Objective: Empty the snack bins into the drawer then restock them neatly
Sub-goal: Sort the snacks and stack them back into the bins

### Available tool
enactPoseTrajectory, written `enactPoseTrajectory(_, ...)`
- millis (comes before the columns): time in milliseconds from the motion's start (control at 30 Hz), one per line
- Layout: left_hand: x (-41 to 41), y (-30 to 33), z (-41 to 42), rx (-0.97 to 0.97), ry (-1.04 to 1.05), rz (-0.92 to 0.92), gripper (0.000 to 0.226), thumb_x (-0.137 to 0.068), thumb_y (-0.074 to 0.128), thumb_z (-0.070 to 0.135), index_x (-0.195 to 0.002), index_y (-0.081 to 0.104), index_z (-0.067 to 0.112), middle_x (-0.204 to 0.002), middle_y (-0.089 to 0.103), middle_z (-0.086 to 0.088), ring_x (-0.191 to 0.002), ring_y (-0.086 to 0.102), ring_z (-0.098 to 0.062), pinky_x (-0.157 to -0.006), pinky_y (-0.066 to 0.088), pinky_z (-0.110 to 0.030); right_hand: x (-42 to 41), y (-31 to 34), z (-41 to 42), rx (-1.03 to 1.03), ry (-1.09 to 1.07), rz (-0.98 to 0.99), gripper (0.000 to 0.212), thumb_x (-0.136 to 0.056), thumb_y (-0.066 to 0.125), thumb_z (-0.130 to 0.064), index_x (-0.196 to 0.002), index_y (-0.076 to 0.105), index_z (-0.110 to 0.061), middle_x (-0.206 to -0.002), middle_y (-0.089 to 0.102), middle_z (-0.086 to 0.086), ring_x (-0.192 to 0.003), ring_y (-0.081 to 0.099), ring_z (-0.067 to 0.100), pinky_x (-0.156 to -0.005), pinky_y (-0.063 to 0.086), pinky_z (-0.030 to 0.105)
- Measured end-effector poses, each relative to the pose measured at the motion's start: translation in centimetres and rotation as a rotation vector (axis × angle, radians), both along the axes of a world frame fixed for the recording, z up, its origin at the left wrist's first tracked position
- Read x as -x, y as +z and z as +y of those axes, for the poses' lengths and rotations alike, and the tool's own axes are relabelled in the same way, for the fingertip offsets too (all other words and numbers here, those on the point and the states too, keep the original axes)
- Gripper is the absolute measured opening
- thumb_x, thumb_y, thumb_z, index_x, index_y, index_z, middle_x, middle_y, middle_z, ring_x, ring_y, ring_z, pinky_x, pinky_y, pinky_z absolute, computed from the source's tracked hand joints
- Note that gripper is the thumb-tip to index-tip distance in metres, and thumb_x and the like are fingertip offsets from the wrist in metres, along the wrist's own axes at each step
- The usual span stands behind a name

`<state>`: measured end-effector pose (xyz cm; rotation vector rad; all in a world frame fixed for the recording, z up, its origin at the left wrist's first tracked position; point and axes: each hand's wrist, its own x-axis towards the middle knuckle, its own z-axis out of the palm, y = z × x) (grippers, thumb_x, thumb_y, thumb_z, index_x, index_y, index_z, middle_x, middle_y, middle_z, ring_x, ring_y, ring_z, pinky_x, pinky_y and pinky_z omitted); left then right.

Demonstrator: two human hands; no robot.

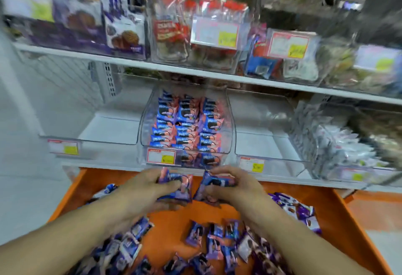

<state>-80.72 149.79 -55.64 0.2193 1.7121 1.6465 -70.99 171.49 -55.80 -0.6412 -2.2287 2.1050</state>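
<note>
The left hand (150,184) and right hand (226,182) each gripped a stack of glossy blue-and-pink cookie packets (176,184) above the orange drawer (339,216), just before the part-filled clear plastic bin (228,126); stacks should be squared, labels aligned, then seated upright in the existing rows.
</note>
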Motion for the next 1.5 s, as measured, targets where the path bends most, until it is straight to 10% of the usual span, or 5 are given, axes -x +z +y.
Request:
enactPoseTrajectory(167, 1.4, 3.8, 0.2, 0.011, 0.025, 0.215, 0.018, -0.095, 0.072, 0.014, -0.113, 0.073, 0.014, -0.101, 0.080, 0.000, -0.093, 0.077, -0.024, -0.084, 0.063, -0.050, 1.7, 2.8, 0.5, -0.135, -0.058, 0.122, 0.036, -0.081, 0.087, -0.019, -0.085, 0.053, -0.007, -0.071, 0.029, 0.008, -0.074, 0.052, 0.022, -0.079, 0.043, 0.040)
enactPoseTrajectory(867, 10.0, 3.8, 0.3, 0.040, 0.131, 0.371, 0.030, -0.082, 0.081, 0.051, -0.101, 0.076, 0.029, -0.099, 0.078, -0.004, -0.088, 0.078, -0.027, -0.082, 0.063, -0.056, 18.1, 3.3, 6.4, -1.746, 0.206, 0.099, 0.021, -0.069, 0.085, -0.033, -0.085, 0.072, -0.030, -0.087, 0.067, -0.009, -0.101, 0.058, 0.027, -0.084, 0.033, 0.036)
enactPoseTrajectory(1033, 9.8, 3.9, 0.3, -0.041, 0.208, 0.264, 0.023, -0.085, 0.083, 0.026, -0.107, 0.076, 0.020, -0.106, 0.076, -0.012, -0.085, 0.079, -0.026, -0.078, 0.065, -0.044, 17.0, 4.4, 5.1, -1.650, 0.225, 0.042, 0.028, -0.081, 0.080, -0.034, -0.109, 0.076, -0.036, -0.120, 0.066, -0.009, -0.125, 0.048, 0.024, -0.098, 0.027, 0.036)
enactPoseTrajectory(1200, 9.2, 4.9, 0.0, -0.018, 0.212, 0.409, 0.021, -0.084, 0.084, 0.027, -0.104, 0.078, 0.030, -0.095, 0.080, 0.010, -0.087, 0.076, -0.007, -0.067, 0.061, -0.021, 13.7, 8.1, -0.7, -0.748, 0.314, 0.311, 0.034, -0.090, 0.081, -0.018, -0.120, 0.072, -0.030, -0.116, 0.069, -0.013, -0.112, 0.063, 0.011, -0.095, 0.053, 0.030)
enactPoseTrajectory(1500, 9.6, 4.7, -0.8, 0.431, 0.308, 0.939, 0.042, -0.097, 0.064, 0.043, -0.138, 0.055, 0.035, -0.132, 0.060, 0.018, -0.122, 0.055, -0.005, -0.099, 0.045, -0.023, 15.9, 7.0, -1.6, -1.056, 0.146, 0.309, 0.029, -0.086, 0.084, -0.021, -0.107, 0.068, -0.032, -0.098, 0.070, -0.019, -0.094, 0.063, 0.001, -0.085, 0.050, 0.020)
